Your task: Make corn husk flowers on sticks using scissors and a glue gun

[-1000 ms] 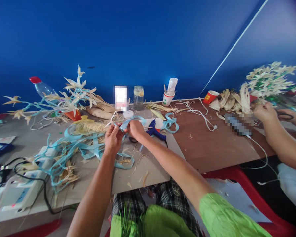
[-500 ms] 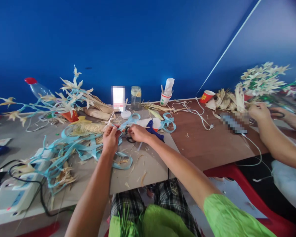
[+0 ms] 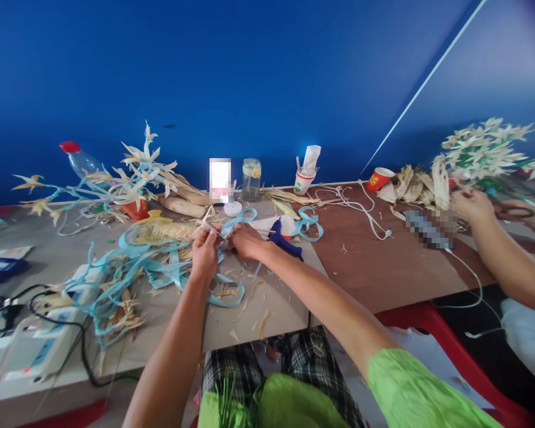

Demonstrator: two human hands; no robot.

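Observation:
My left hand (image 3: 204,248) pinches a small pale corn-husk flower (image 3: 209,215) at its base, where light blue ribbon (image 3: 225,230) meets it. Close on its right, my right hand (image 3: 245,241) has its fingers closed on that ribbon, which loops up behind the knuckles. The fingertips are partly hidden. Something dark shows under the right hand, mostly covered. A blue glue gun (image 3: 283,239) lies just right of the right hand, by a white paper cup (image 3: 287,226). More blue ribbon (image 3: 173,270) is heaped left of my left forearm.
Finished husk flowers (image 3: 134,157) stand in a red cup at back left. A power strip (image 3: 57,333) with black cables lies front left. A glass jar (image 3: 251,178) and white cup (image 3: 304,181) stand by the wall. At right, a co-worker's hands (image 3: 470,205) work near scissors (image 3: 517,209).
My right hand has come slightly nearer the left and turned over, covering the black scissor handles that showed beneath it. The whole view has shifted a little. The left hand keeps its pinch.

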